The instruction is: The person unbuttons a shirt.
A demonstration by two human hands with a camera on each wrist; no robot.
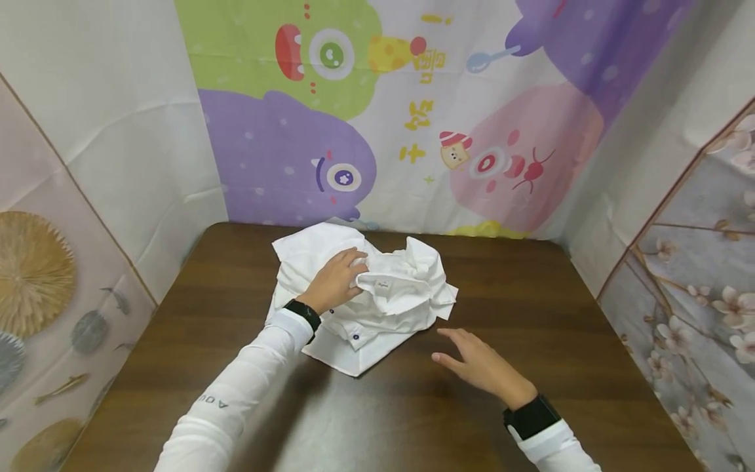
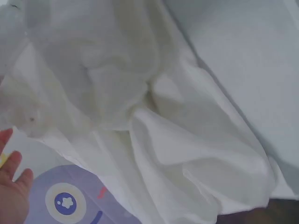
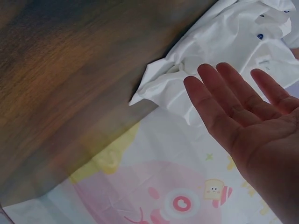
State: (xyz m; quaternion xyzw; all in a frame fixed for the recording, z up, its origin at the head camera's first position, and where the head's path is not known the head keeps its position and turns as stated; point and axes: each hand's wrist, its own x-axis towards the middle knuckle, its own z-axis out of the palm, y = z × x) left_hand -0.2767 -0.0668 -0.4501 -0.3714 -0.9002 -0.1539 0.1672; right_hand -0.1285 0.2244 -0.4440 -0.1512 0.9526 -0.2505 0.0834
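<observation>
A crumpled white shirt point(image 1: 401, 314) lies in a heap toward the far side of the table, its collar label and dark buttons facing up. My left hand point(image 1: 339, 278) is over it beside the collar, fingers bent and holding a fold of the fabric. In the left wrist view, white cloth fills most of the picture, and several fingertips point(image 2: 14, 161) stick out at the left edge. To the right of the shirt, my right hand point(image 1: 480, 360) hovers apart from it, fingers extended and holding nothing. The right wrist view shows that palm point(image 3: 275, 140) and its spread fingers.
The dark wooden table point(image 1: 507, 288) ends at a cartoon-printed curtain point(image 1: 401, 190) behind the shirt. Patterned panels point(image 1: 702, 262) stand along the right side, with more on the left. Both wrists wear black bands, and the sleeves are white.
</observation>
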